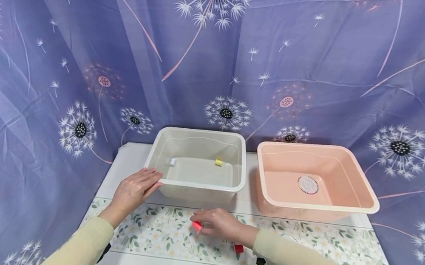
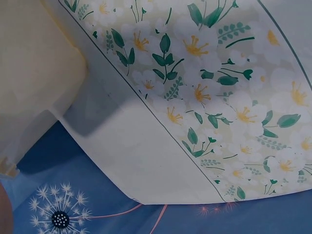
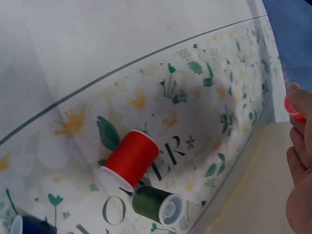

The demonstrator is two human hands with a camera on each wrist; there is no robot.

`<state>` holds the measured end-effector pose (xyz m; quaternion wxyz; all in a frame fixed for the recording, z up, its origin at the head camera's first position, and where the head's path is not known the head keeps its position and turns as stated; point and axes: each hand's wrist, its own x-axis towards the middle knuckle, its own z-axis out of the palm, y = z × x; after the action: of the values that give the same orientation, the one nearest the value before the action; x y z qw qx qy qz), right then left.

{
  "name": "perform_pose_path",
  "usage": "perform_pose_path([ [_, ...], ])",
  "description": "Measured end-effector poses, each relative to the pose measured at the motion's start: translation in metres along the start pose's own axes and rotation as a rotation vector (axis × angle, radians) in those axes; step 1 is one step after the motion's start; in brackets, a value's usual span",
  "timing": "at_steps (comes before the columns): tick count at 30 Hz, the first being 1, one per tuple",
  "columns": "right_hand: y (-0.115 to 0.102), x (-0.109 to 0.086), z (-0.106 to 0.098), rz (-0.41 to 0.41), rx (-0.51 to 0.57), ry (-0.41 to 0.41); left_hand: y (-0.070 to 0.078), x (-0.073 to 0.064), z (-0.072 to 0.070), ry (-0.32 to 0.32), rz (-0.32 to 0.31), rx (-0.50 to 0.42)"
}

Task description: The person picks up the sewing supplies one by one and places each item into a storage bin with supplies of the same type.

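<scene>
In the head view my left hand [image 1: 134,189] rests on the front left corner of the grey bin [image 1: 196,185], fingers lying straight over the rim. My right hand [image 1: 222,225], just in front of that bin and over the floral strip, pinches a bright pinkish-red thread spool [image 1: 197,226]. Inside the bin lie a yellow spool [image 1: 218,162] and a whitish spool [image 1: 172,162]. On the table below my right wrist sits a red thread spool [image 3: 129,158]. Beside it are a dark green spool [image 3: 148,202] and a dark blue one [image 3: 36,225], cut off by the frame edge.
A peach bin [image 1: 316,207] stands at the right, with a round white disc [image 1: 308,185] edged in coloured dots on its floor. The white table bears a floral strip [image 1: 164,234] with lettering. A purple dandelion-print curtain [image 1: 186,83] hangs behind and along the sides.
</scene>
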<state>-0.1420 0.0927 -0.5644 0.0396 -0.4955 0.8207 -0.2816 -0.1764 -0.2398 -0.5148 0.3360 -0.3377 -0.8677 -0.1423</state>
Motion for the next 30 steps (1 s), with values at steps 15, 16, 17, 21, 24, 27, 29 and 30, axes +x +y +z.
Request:
perform_pose_path([
  [15, -0.023, -0.002, -0.041, -0.004, 0.034, -0.009, 0.002, 0.001, -0.001, 0.006, 0.013, 0.004],
  [16, -0.026, -0.002, -0.044, -0.005, 0.034, -0.012, 0.001, 0.001, -0.001, 0.005, 0.013, 0.006],
  [17, -0.027, -0.002, -0.047, -0.008, 0.035, -0.012, 0.001, 0.001, -0.001, 0.005, 0.013, 0.007],
  [21, -0.033, 0.0, -0.058, -0.039, 0.014, -0.001, 0.001, 0.001, -0.001, 0.006, 0.016, 0.01],
  [24, -0.036, 0.001, -0.067, -0.069, 0.013, 0.02, 0.001, 0.001, -0.001, 0.007, 0.017, 0.01],
  [27, -0.039, 0.003, -0.076, -0.085, 0.018, 0.031, 0.001, 0.001, -0.002, 0.007, 0.018, 0.009],
  [29, -0.041, 0.004, -0.083, -0.085, 0.009, 0.032, 0.002, 0.001, -0.002, 0.007, 0.018, 0.008],
  [30, -0.042, 0.005, -0.086, -0.085, -0.001, 0.033, 0.002, 0.001, -0.002, 0.007, 0.018, 0.008],
])
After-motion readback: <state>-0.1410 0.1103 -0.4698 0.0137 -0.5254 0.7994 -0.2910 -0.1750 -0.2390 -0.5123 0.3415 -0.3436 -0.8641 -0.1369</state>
